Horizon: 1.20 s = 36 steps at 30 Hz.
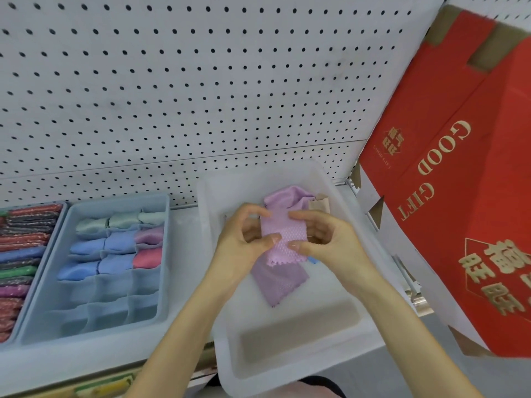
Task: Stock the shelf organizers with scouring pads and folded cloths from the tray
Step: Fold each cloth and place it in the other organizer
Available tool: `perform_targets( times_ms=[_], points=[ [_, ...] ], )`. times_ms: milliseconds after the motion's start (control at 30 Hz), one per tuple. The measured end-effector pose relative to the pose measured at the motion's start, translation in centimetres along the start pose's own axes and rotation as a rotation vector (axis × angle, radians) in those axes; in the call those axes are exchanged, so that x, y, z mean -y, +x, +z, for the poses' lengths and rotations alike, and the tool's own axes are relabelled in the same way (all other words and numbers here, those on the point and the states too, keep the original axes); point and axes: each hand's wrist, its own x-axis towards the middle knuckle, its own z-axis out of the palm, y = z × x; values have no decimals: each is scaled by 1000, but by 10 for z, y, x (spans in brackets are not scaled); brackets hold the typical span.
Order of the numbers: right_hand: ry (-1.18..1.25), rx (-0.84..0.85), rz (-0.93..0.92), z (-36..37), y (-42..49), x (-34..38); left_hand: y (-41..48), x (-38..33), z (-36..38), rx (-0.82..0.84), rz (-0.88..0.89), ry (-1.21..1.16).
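Observation:
A lilac waffle-textured cloth hangs half folded over the clear plastic tray in the middle of the head view. My left hand pinches its left edge and my right hand pinches its right edge, thumbs on top. Its loose tail droops onto the tray floor. To the left stands a grey-blue divided organizer whose far cells hold rolled cloths in pale green, blue, lilac and pink; its near cells hold none. At the far left a second organizer is packed with scouring pads.
A red gift carton leans over the right end of the shelf, close to the tray. A white pegboard wall backs the shelf. A beige cloth and a small blue bit lie in the tray beside the lilac cloth.

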Motion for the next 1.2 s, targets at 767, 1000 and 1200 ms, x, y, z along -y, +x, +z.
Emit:
perform_targets(
  times_ms=[767,1000,1200],
  points=[
    [104,265,-42,-5,12,27,-8,-36,-9,171,5,61],
    [149,247,-156,1,15,22,-30,-34,-13,197,-141,-218],
    [51,393,-246,16,14,15,-46,-34,-23,24,-282,-207]
  ],
)
